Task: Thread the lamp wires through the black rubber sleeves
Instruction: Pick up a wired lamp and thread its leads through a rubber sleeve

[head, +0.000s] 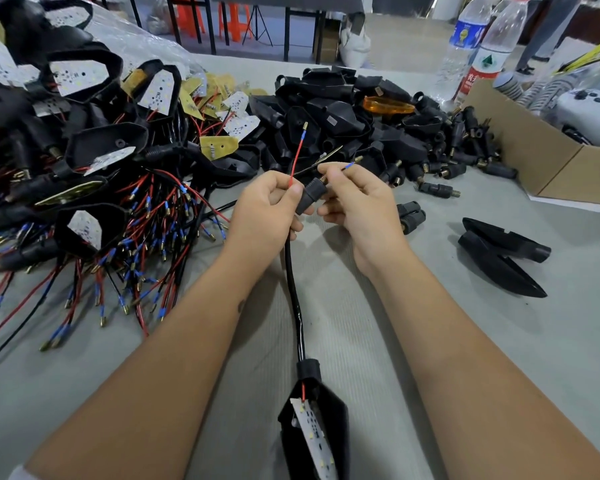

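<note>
Above the grey tabletop [378, 341], the left hand [264, 209] gripped a black rubber sleeve [310, 195], a red wire [297, 157] rising from its fingers. The right hand [357, 199] pinched the blue-tipped wire [347, 167] just past the sleeve's threaded end. The black cable [293, 289] ran down to a lamp housing [314, 427]. A cardboard box [534, 150] at right held pale items I could not identify.

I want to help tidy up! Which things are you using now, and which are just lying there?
In use:
left hand
right hand
rubber sleeve
red wire
lamp housing

Lying about:
water bottles
cardboard box
orange lens
</note>
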Action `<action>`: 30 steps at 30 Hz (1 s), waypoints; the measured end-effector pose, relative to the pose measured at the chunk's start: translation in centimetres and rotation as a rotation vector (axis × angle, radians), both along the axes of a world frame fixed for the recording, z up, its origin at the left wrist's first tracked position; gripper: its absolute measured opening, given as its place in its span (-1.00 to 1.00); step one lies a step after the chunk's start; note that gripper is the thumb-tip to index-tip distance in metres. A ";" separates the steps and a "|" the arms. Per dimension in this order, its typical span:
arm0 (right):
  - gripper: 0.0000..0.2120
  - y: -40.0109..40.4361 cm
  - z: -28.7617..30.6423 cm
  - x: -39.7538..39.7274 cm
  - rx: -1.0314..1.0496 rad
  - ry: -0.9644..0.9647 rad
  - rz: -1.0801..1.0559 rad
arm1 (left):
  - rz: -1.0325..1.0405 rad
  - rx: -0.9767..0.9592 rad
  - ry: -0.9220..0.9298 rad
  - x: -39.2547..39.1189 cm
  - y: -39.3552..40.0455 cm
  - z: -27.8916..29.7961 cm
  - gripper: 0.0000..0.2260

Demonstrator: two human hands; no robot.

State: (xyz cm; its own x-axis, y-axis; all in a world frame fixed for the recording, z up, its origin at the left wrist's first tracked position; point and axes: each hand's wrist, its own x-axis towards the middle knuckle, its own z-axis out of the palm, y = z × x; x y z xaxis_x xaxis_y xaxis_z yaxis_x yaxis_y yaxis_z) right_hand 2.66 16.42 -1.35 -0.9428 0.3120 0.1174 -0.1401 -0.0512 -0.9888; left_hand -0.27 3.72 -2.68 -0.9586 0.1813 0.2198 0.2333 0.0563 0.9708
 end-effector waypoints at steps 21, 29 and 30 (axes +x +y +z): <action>-0.76 0.5 -0.2 0.0 -0.127 -0.006 -0.099 | 0.015 0.182 -0.025 0.4 -0.6 0.8 -0.78; -0.77 1.0 -0.2 -0.1 -0.273 0.032 -0.155 | -0.104 0.037 -0.069 0.4 -0.2 0.1 -0.76; -0.77 1.0 -0.2 -0.1 -0.283 0.038 -0.154 | -0.129 0.004 -0.039 0.5 -0.1 0.0 -0.73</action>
